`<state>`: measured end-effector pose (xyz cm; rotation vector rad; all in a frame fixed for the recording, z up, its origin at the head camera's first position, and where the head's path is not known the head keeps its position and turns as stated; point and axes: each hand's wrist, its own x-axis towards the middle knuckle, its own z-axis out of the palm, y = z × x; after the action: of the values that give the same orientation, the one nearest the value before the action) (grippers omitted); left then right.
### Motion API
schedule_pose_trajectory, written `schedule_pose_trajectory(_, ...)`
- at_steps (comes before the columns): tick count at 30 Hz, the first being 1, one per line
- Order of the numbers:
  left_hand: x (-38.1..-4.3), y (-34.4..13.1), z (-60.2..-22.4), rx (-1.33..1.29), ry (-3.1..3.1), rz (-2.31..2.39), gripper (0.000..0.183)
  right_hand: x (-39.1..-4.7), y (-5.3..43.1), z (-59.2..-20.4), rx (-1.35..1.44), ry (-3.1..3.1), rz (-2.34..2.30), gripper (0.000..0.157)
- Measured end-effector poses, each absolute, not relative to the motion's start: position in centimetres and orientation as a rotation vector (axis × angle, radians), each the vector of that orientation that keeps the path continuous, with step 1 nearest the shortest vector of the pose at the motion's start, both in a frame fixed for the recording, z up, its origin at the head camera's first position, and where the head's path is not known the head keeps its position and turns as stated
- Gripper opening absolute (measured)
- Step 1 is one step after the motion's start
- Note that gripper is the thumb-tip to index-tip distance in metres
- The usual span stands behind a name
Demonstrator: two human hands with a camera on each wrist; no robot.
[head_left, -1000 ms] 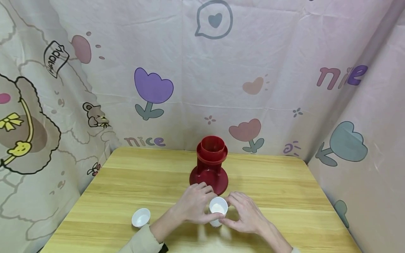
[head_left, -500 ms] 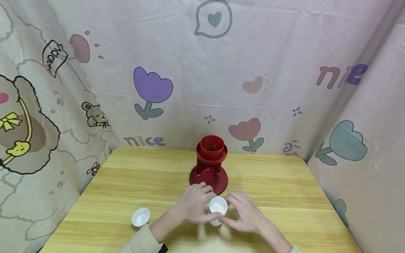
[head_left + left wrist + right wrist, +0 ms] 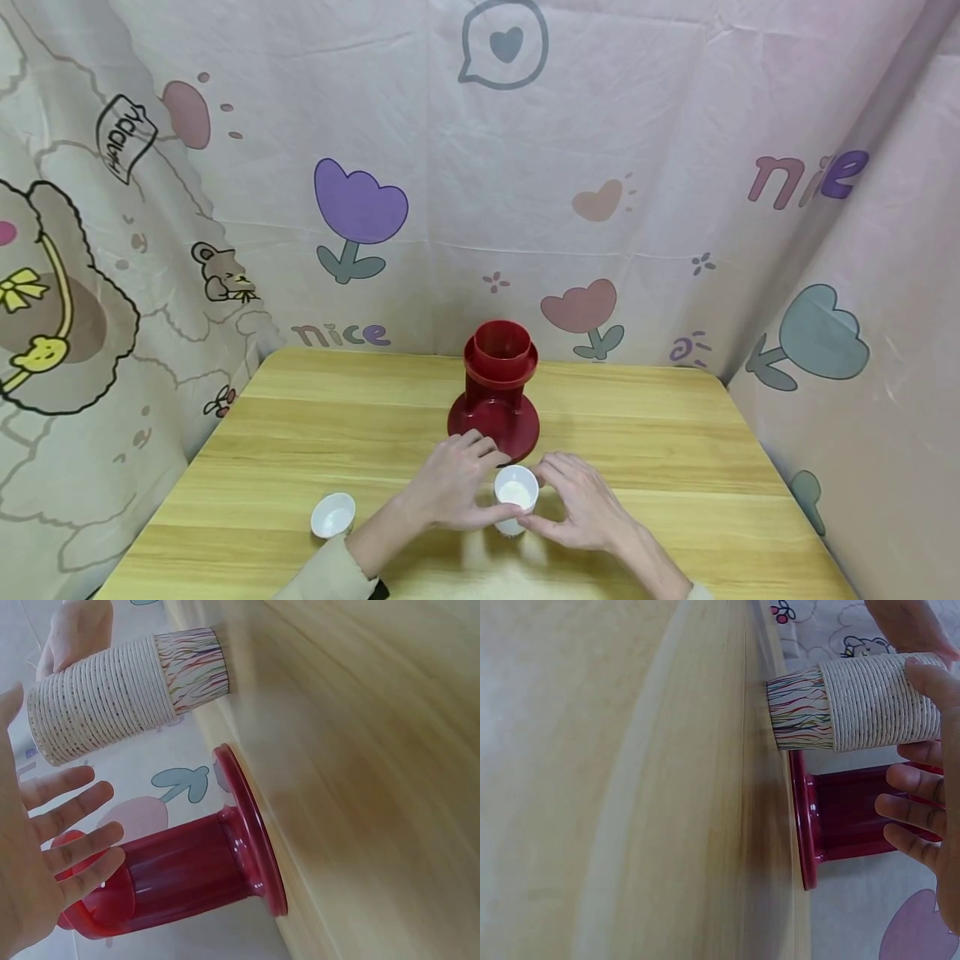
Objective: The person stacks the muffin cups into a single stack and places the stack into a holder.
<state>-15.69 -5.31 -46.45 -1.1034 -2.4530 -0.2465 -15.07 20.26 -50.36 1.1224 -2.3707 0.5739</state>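
Note:
A tall stack of nested white paper cups [image 3: 516, 487] stands upright on the table in front of me. Coloured wavy lines mark the lowest cup's wall, seen in the left wrist view on the stack [image 3: 196, 671]. My right hand [image 3: 588, 508] holds the stack near its top, the thumb on one side and the index finger on the other in the right wrist view. Around the other side is my left hand [image 3: 457, 487]; its fingers are spread and apart from the cups in the left wrist view, with the thumb close to the top rim.
Just behind the hands stands a red plastic holder [image 3: 501, 375] with an open round top and a wide disc base. A single white paper cup [image 3: 333, 516] sits on the wooden table [image 3: 337, 433] to the left. A printed curtain [image 3: 450, 167] encloses the table's back and sides.
My left hand's fingers have shifted slightly left, away from the cup stack. The right hand, the stack, the red holder and the single cup stay in place.

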Motion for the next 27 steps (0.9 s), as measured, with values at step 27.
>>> schedule_pose_trajectory(27,-14.1,-13.4,-47.4,-0.928,-2.546,-0.140,0.068,-15.1,20.3,-50.4,1.105,-2.383,0.556,0.040)
